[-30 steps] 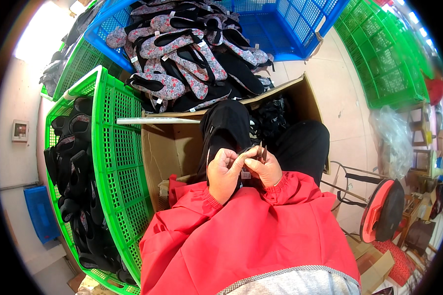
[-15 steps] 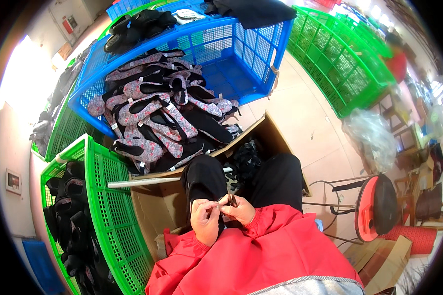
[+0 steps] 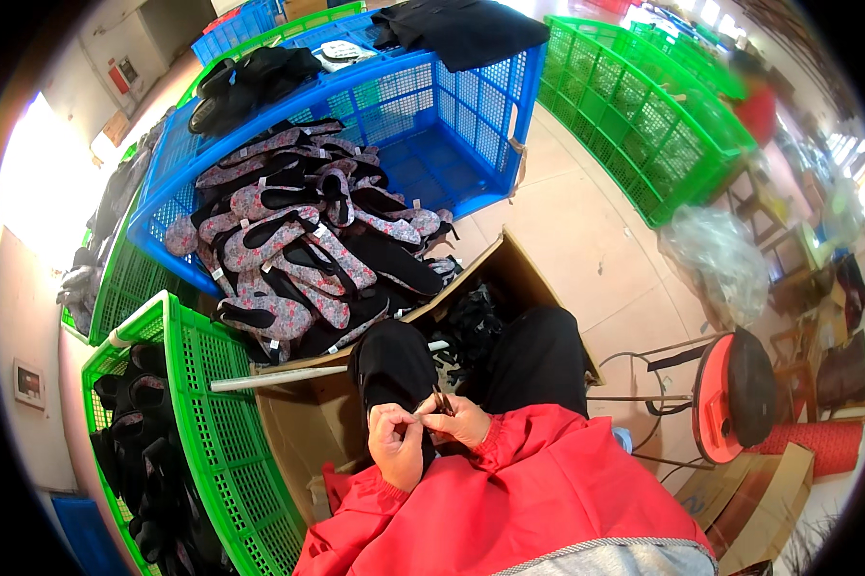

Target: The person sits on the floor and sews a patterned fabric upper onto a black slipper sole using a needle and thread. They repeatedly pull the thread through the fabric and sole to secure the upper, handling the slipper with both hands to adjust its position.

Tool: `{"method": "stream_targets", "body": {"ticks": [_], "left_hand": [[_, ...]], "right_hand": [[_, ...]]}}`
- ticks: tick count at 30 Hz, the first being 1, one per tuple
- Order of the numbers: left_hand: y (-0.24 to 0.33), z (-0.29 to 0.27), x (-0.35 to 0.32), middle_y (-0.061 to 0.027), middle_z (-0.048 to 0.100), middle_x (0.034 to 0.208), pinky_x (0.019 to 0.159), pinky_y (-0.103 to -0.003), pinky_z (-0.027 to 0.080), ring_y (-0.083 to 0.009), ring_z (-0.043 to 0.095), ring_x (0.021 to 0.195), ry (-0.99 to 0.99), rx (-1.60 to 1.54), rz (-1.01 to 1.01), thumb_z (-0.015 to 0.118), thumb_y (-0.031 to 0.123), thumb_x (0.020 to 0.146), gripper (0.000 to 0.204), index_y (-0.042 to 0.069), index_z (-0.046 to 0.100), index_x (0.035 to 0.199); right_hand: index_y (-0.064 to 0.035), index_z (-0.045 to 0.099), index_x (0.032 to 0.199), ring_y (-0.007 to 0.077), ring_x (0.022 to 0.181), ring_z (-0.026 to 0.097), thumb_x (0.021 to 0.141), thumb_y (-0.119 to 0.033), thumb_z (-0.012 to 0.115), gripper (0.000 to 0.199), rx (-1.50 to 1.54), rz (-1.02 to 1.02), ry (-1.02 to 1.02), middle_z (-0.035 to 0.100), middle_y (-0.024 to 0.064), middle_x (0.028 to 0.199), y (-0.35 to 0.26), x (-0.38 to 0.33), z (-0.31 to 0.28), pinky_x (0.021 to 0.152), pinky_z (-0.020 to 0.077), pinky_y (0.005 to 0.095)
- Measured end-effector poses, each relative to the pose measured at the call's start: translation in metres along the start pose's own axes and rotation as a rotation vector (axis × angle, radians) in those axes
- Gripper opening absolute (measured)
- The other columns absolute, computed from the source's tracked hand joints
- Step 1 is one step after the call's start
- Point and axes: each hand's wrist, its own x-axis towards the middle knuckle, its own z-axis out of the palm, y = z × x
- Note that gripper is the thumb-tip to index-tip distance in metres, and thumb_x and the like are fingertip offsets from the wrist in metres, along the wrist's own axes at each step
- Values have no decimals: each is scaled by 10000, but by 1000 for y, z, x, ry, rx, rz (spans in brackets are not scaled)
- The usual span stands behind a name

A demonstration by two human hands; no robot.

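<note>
Here, over the lap, pinching a small dark strap — left hand and right hand both closed on it, just above a black shoe. Best kept taut, fingertips close together — cardboard box just beneath.

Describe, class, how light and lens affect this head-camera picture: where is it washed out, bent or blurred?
Head view: daylight blows out the wall at the left; the fisheye bends the blue crate and green crates toward a black rim; the far top right is blurred; the hands, left hand and right hand, are sharp and evenly lit.
</note>
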Motion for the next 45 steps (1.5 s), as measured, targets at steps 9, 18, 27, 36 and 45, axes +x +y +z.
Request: {"method": "stream_targets", "body": {"ticks": [9, 18, 27, 36, 45], "left_hand": [[-1, 1, 0, -54, 514, 855, 637, -235, 420, -144, 514, 738, 10, -17, -7, 667, -142, 720, 257, 37, 530, 843], [24, -27, 26, -67, 534, 1037, 783, -252, 461, -145, 546, 940, 92, 561, 134, 651, -84, 791, 309, 10, 561, 1071], [-19, -52, 16, -60, 581, 1048, 894, -243, 449, -129, 560, 964, 121, -243, -502, 620, -22, 874, 294, -43, 535, 1155], [-22, -63, 21, -66, 611, 1114, 915, -261, 447, -136, 581, 1002, -27, -466, -637, 581, -14, 895, 371, -56, 509, 1256], [-21, -79, 27, -73, 622, 1093, 906, -289, 475, -161, 597, 1008, -138, -667, -738, 605, -29, 872, 326, -18, 526, 1189]], "right_hand": [[-68, 636, 935, 35, 534, 446, 930, -195, 649, 128, -19, -53, 82, 566, -34, 699, -5, 2, 1, 460, 336, 207], [-23, 623, 1066, 94, 851, 578, 853, -157, 739, 277, -308, -128, 309, 640, 27, 969, 10, 14, -40, 782, 470, 249], [-34, 567, 1049, 115, 873, 592, 817, -110, 777, 322, -287, 57, 156, 626, 27, 954, 11, 14, -38, 820, 481, 276], [-81, 542, 918, 63, 754, 514, 784, -106, 802, 294, -383, 33, 74, 567, -31, 832, 27, 19, -49, 686, 433, 226], [-62, 488, 992, 81, 653, 553, 808, -66, 758, 327, -209, 116, 3, 584, 15, 773, 15, 14, -40, 577, 435, 219]]}}
